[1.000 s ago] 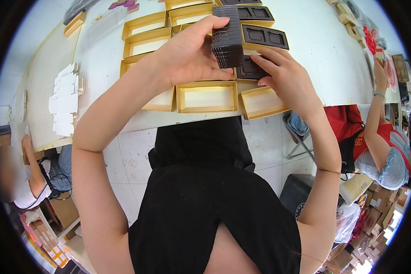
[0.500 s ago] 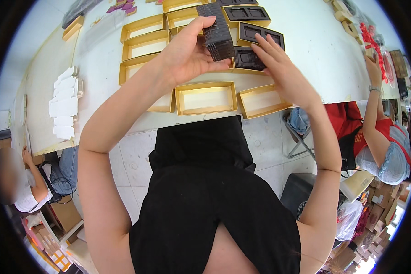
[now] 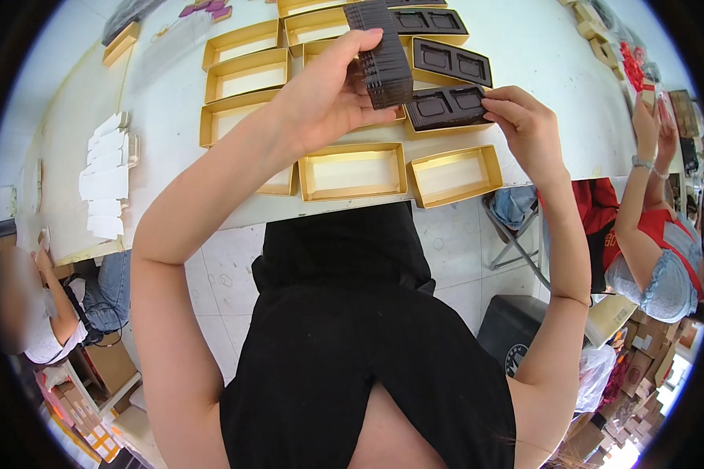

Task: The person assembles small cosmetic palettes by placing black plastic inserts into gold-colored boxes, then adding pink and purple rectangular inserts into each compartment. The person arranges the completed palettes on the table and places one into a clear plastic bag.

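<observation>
My left hand point(image 3: 321, 105) is wrapped round a tall stack of thin black plastic trays point(image 3: 385, 62), holding it tilted above the gold boxes. With the fingertips of my right hand point(image 3: 529, 133) I pinch the right end of a single black tray insert point(image 3: 446, 108) with two recesses. This insert lies slanted over a gold box point(image 3: 454, 130), partly within its rim; how far down it sits cannot be made out. Just beyond it, another gold box holds a black insert point(image 3: 452, 61). Nearer me are two gold boxes without inserts, one in the middle point(image 3: 353, 195) and one at right point(image 3: 457, 178).
More gold boxes point(image 3: 246, 75) stand in rows at left and behind. White folded cartons point(image 3: 105, 180) lie in a pile on the left of the white table point(image 3: 164, 117). Co-workers sit at both sides; one person's hand point(image 3: 645, 137) is at the right edge. A folding stool point(image 3: 516, 227) stands below.
My right hand has gone from hovering flat over the inserts to pinching the right end of the nearest one. That insert now reaches further right. The stack in my left hand has shifted slightly right.
</observation>
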Demonstrator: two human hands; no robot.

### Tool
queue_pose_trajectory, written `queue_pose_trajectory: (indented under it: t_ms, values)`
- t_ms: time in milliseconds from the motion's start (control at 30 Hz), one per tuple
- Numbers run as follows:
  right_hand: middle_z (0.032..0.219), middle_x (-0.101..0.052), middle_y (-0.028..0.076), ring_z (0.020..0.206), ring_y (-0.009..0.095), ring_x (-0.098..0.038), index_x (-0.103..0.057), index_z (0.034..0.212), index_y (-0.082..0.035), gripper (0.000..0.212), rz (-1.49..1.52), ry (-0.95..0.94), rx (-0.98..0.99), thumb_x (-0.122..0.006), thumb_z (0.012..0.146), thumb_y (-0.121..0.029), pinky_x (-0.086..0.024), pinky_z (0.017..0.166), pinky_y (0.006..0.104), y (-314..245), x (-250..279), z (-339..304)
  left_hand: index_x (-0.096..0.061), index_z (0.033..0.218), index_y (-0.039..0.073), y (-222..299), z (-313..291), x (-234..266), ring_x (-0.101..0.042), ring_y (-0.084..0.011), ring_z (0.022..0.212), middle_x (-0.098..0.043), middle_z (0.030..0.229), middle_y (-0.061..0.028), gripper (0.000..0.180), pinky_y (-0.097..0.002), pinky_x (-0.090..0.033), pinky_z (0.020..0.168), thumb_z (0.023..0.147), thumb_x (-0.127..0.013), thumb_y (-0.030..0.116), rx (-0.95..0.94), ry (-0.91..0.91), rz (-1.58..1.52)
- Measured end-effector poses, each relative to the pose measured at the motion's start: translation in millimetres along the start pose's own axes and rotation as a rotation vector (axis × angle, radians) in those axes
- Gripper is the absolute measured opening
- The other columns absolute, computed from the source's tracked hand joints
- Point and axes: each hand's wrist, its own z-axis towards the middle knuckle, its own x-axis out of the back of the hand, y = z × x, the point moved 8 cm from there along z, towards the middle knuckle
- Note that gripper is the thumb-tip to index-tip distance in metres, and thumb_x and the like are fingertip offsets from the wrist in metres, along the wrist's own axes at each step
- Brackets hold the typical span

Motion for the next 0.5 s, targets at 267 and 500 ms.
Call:
queue_pose_trajectory:
  t_ms: [267, 500]
  values:
    - [0.107, -0.067, 0.008, 0.106, 0.026, -0.06, -0.071, 0.091, 0.001, 0.02, -0.226, -0.094, 0.136, -0.071, 0.072, 0.006, -0.052, 0.089, 0.0373, -22.7, -13.6, 1.1, -0.048, 0.128, 0.001, 6.4, 9.1, 11.7, -0.06, -0.0319, 0.11, -0.058, 0.12, -0.017, 0.052, -0.0452, -0.051, 0.1, 0.096, -0.056, 0.041, -0.032, 0.054, 0.004]
    - [0.135, -0.056, 0.013, 0.134, 0.032, -0.044, -0.059, 0.127, -0.002, 0.057, 0.124, 0.136, 0.076, -0.074, 0.073, -0.004, -0.041, 0.106, 0.0431, -61.3, 27.9, 24.6, -0.047, 0.133, 0.004, 17.0, -12.3, -14.4, -0.062, -0.0253, 0.112, -0.058, 0.123, -0.0148, 0.052, -0.0447, -0.056, 0.094, 0.098, -0.056, 0.041, -0.112, -0.163, 0.263]
